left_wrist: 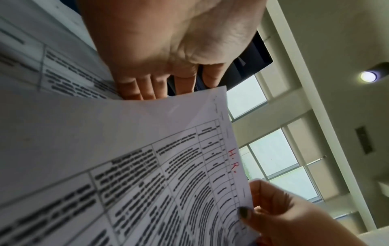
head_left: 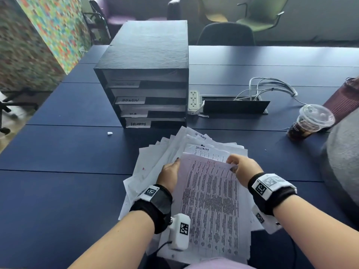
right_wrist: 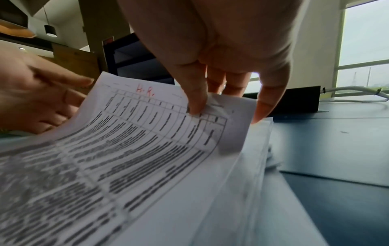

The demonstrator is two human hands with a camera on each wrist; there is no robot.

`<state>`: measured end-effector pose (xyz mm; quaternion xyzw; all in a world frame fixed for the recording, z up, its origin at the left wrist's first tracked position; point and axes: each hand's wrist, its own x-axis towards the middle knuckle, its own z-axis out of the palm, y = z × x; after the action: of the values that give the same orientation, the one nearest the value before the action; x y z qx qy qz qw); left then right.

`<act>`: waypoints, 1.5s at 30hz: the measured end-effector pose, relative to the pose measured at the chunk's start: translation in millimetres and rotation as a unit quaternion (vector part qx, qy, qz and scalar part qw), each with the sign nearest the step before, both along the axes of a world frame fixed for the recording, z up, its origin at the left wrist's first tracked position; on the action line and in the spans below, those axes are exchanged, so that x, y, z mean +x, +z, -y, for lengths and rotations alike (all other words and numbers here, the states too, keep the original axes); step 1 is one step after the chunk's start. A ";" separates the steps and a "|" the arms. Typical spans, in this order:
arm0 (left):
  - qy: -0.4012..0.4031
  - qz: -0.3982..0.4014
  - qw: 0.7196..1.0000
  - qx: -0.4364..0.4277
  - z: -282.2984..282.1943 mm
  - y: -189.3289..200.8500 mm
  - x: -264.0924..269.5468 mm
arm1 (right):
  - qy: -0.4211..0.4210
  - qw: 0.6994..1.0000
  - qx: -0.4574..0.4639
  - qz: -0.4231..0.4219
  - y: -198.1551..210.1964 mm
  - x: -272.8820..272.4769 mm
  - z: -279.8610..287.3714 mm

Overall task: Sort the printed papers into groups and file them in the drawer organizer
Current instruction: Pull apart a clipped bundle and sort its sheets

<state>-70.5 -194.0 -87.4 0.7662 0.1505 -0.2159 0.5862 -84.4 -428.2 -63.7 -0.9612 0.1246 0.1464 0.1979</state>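
Note:
A black drawer organizer point(head_left: 143, 74) stands on the dark blue table point(head_left: 68, 162), its lower trays labelled ADMIN, H.R and SECURITY. In front of it lies a fanned pile of printed papers point(head_left: 165, 152); two visible sheets read SECURITY. The top sheet point(head_left: 209, 191) point(left_wrist: 126, 149) point(right_wrist: 136, 141) is a printed table marked "H.R." in red, lifted off the pile. My right hand point(head_left: 233, 166) point(left_wrist: 273, 216) point(right_wrist: 210, 99) pinches its far right corner. My left hand point(head_left: 171, 171) point(left_wrist: 168, 50) point(right_wrist: 42, 91) lies at the sheet's left edge, fingers straight and slid under it.
An iced drink in a lidded plastic cup point(head_left: 310, 121) stands at the right. A white power strip point(head_left: 193, 101) and an open cable box point(head_left: 233, 105) with grey cables sit beside the organizer. A small white scrap point(head_left: 110, 133) lies left of the pile. Chairs point(head_left: 225, 33) stand behind the table.

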 end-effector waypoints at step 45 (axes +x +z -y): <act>-0.055 0.147 0.970 0.187 -10.5 -3.6 1.8 | -0.081 0.995 0.041 -0.030 -9.5 10.8 -6.4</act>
<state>-68.7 -183.5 -91.0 0.8927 0.0580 -0.1003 0.4354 -73.6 -421.9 -73.2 -0.9341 0.2017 0.1639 0.2447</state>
